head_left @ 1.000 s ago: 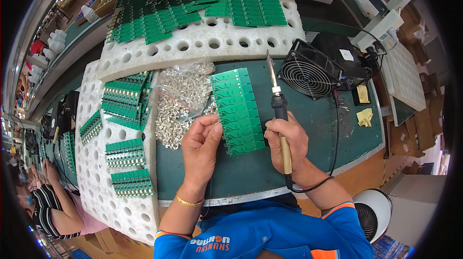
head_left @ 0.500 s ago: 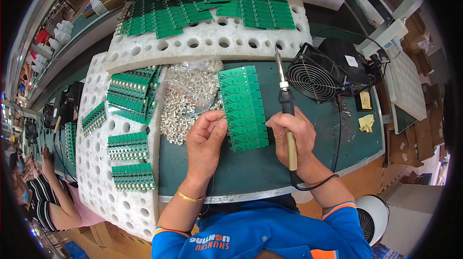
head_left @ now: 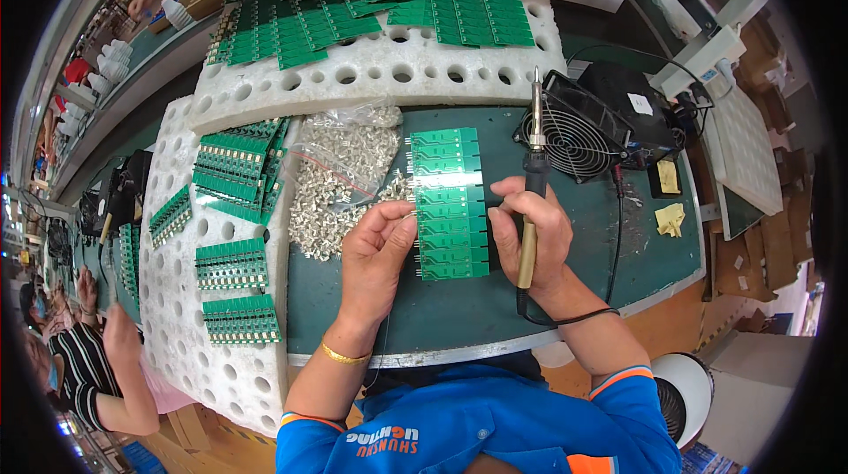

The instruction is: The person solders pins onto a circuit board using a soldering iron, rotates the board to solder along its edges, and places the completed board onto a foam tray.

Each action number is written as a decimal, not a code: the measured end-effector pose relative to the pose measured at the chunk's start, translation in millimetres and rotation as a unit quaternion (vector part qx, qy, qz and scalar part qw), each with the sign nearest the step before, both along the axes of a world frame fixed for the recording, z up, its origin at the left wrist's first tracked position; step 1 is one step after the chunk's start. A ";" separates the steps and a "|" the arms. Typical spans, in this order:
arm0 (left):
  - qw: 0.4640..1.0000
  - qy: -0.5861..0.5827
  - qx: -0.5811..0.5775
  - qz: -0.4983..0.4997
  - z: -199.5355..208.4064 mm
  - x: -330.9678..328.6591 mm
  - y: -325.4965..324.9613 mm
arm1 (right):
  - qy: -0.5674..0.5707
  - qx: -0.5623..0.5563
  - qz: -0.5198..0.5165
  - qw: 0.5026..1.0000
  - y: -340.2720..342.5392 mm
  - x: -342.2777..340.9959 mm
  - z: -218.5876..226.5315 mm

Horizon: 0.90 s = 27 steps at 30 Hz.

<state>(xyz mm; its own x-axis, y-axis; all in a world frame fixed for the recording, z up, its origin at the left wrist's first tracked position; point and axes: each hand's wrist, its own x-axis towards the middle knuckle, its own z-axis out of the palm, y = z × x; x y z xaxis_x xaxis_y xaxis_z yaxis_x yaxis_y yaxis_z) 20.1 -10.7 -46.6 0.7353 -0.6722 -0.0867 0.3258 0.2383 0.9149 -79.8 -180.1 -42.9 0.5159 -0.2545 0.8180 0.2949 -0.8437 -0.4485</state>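
Note:
A green circuit board panel (head_left: 450,235) stands lengthwise in front of me over the table, with metal pins along its left edge. At that edge my left hand (head_left: 378,249) is closed in a pinch, fingertips beside the pins. A thin strand like solder wire (head_left: 386,333) hangs below this hand. My right hand (head_left: 541,231) is wrapped round a soldering iron (head_left: 535,175), whose tip points up and away from the board. The right thumb and forefinger are spread just off the board's right edge.
Silvery small metal parts (head_left: 331,200) lie loose and in a clear bag left of the board. White perforated foam (head_left: 238,368) carries several board panels; more cover the far foam slab (head_left: 353,76). A black fan (head_left: 570,143) stands right, near a yellow sponge (head_left: 670,219). Co-workers sit left.
The soldering iron has swung more upright, its tip moving right. The board has turned slightly straighter. A co-worker's hand has risen at left, and another person's hands have appeared at the far left.

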 end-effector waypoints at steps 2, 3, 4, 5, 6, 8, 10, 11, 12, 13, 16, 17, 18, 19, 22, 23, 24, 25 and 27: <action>1.000 0.008 -0.001 -0.003 -0.6 -0.3 0.1 | -0.008 -0.015 0.000 1.000 -0.9 1.0 -0.9; 1.000 0.011 0.002 -0.006 -0.6 -0.4 0.1 | -0.008 -0.014 -0.001 1.000 -0.3 0.8 -0.3; 1.000 0.013 0.005 -0.009 -1.1 -0.3 0.3 | -0.001 -0.005 0.004 1.000 0.4 0.7 0.0; 1.000 0.013 0.005 -0.010 -0.4 -0.3 0.9 | 0.006 0.003 0.009 1.000 1.2 0.7 0.1; 1.000 0.011 0.005 -0.013 1.3 -0.5 1.6 | 0.006 0.004 0.008 1.000 2.2 1.0 -0.8; 1.000 0.008 0.003 -0.019 5.5 -1.6 1.2 | 0.013 0.013 0.020 1.000 2.7 1.2 -3.5; 0.999 0.001 0.005 -0.032 9.5 -2.3 1.6 | 0.011 0.014 0.021 1.000 3.0 2.4 -6.4; 0.999 0.001 0.005 -0.032 8.3 -2.4 2.0 | 0.009 0.016 0.023 1.000 3.4 3.0 -7.6; 1.000 0.000 0.000 -0.030 6.1 -2.4 2.3 | 0.009 0.016 0.022 1.000 3.9 3.2 -8.3; 1.000 -0.001 -0.005 -0.029 5.0 -2.4 2.4 | 0.008 0.020 0.024 0.999 4.5 3.4 -8.8; 1.000 -0.011 -0.011 -0.021 6.3 -3.9 0.5 | 0.011 0.025 0.023 0.999 5.4 2.3 -8.6; 1.000 -0.011 -0.012 -0.021 6.5 -3.9 0.5 | 0.016 0.026 0.021 0.999 5.9 1.8 -8.5; 1.000 -0.016 -0.009 -0.022 6.7 -3.7 0.5 | 0.015 0.025 0.021 0.999 6.6 1.4 -8.3; 1.000 -0.020 -0.007 -0.021 6.9 -3.5 0.9 | 0.017 0.030 0.023 0.999 7.8 1.5 -8.2; 0.999 -0.035 0.000 -0.016 7.8 -3.1 1.0 | 0.021 0.037 0.030 0.999 9.5 1.1 -8.1; 0.999 -0.034 0.000 -0.011 7.5 -2.5 1.0 | 0.024 0.039 0.033 0.998 10.0 0.9 -8.0; 0.999 -0.038 -0.003 -0.015 6.9 -1.4 0.8 | 0.025 0.038 0.038 0.998 10.7 0.5 -7.5; 0.999 -0.042 -0.005 -0.017 5.9 -0.5 0.5 | 0.025 0.038 0.036 0.998 11.3 0.0 -7.3; 0.999 -0.039 0.006 -0.016 5.1 1.1 0.1 | 0.027 0.037 0.040 0.998 11.2 0.3 -6.2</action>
